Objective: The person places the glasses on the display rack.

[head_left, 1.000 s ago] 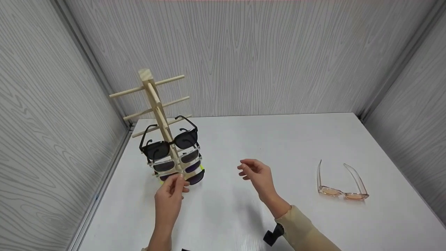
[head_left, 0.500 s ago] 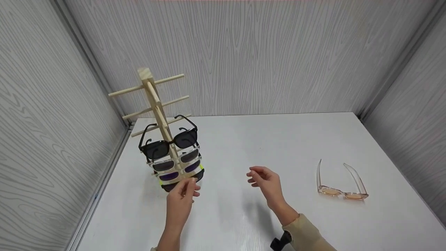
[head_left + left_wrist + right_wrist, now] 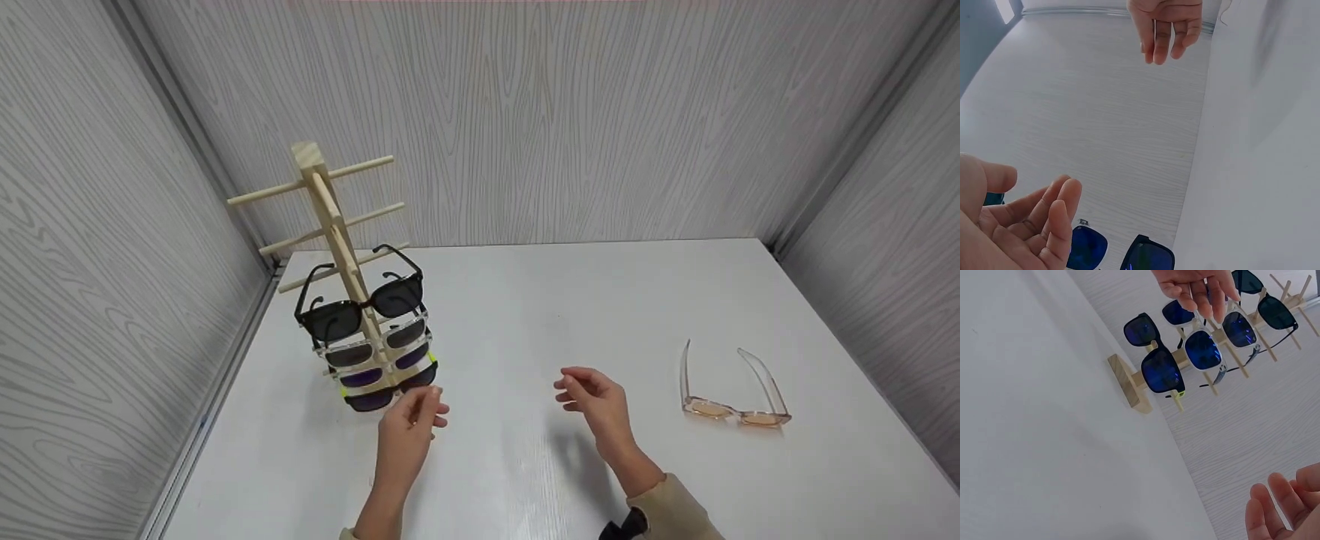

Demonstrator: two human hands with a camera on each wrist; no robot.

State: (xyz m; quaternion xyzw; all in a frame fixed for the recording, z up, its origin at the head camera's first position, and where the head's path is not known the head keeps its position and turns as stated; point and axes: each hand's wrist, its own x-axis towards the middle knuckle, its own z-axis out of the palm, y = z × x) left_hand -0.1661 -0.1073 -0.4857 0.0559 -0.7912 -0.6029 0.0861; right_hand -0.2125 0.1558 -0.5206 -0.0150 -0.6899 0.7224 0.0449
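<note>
My left hand (image 3: 409, 435) hovers just in front of the lowest sunglasses (image 3: 370, 401) on the wooden stand (image 3: 328, 210), its fingers loosely bent around nothing. To its right my right hand (image 3: 600, 412) is held over the table, also without anything in its relaxed fingers. Several sunglasses hang one above another on the stand's lower pegs. Uppermost are black sunglasses (image 3: 335, 321) with dark lenses; below come clear-framed ones (image 3: 351, 355) and a pair with purple lenses (image 3: 362, 377). In the right wrist view, the stand's wooden base (image 3: 1126, 385) stands on the table.
Pale pink glasses (image 3: 763, 419) with spread temples lie on the white table (image 3: 517, 300) at the right. The upper pegs (image 3: 262, 193) of the stand stick out bare to both sides. Grey wood-grain panels (image 3: 525, 120) enclose the table at the back and sides.
Both hands have drifted right and slightly nearer to me. The left has moved away from the stand, uncovering more of the lowest sunglasses. The glasses on the table have stayed put.
</note>
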